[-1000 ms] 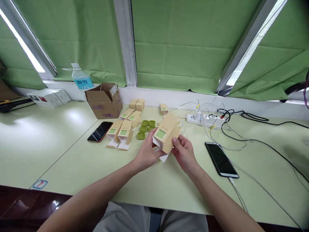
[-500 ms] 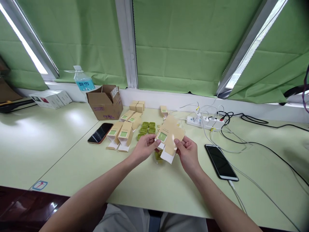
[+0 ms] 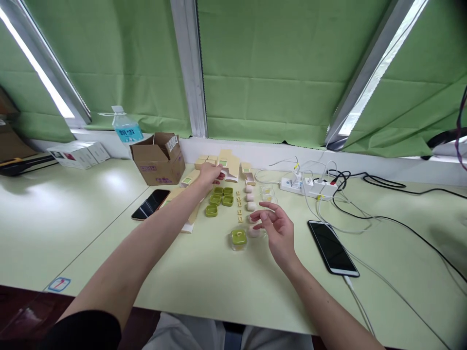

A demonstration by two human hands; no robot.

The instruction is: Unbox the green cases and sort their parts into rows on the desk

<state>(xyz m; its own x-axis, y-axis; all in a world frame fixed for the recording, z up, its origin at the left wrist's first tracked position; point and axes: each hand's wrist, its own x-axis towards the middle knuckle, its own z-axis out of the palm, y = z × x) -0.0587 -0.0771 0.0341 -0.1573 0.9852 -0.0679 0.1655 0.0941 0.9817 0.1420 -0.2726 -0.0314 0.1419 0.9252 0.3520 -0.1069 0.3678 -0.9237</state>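
Note:
My left hand [image 3: 210,174] stretches to the back of the table, its fingers closed on the edge of an unfolded tan carton [image 3: 230,163] with a green label. My right hand [image 3: 279,233] hovers over the table with fingers apart and holds nothing. Beneath its fingertips is a row of small pale pink blocks [image 3: 250,198], partly hidden. Closer to me sits a small clear container with a green lid [image 3: 239,238]. Several green lids [image 3: 216,200] lie left of a line of tiny yellowish pieces [image 3: 239,205]. Clear containers [image 3: 268,192] stand beyond my right hand.
Left are tan cartons [image 3: 188,180], partly behind my left arm, a phone [image 3: 150,204], a cardboard box [image 3: 158,160] and a water bottle [image 3: 127,127]. Right are a power strip [image 3: 309,187], cables and a charging phone [image 3: 332,249]. Another carton [image 3: 247,170] stands near the wall.
My left hand has carried the unfolded carton away from me to the back of the table. My right hand has let go of it and opened. The small parts beneath are now uncovered.

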